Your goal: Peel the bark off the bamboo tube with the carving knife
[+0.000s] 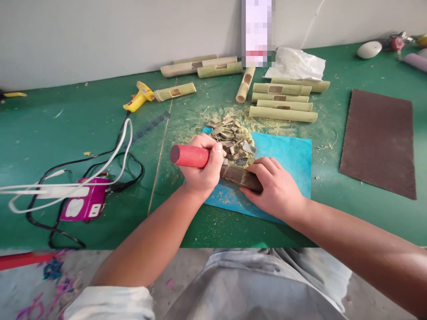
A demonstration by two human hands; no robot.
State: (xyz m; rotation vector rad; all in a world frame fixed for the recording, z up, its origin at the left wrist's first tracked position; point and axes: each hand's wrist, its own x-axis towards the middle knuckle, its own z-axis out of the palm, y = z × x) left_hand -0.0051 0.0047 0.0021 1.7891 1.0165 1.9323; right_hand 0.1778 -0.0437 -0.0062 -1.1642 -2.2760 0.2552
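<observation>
The person's right hand (278,186) has its grip clamped on a dark brown tube (235,174) over a blue sheet (295,155) on the green desk (33,133). The left hand (205,175) has its grip wrapped around a red handle (189,155) at the tube's left end. Just beyond, chips (228,132) lie heaped; farther off, pale notched tubes (283,114) lie before the wall (116,35).

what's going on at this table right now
A person has the left hand wrapped around a red-handled tool, whose working end can't be made out. The right hand holds the near end of a dark tube-like piece over a blue sheet. Just beyond lies a heap of chips; farther back are pale tubes, several with openings cut in them.
</observation>
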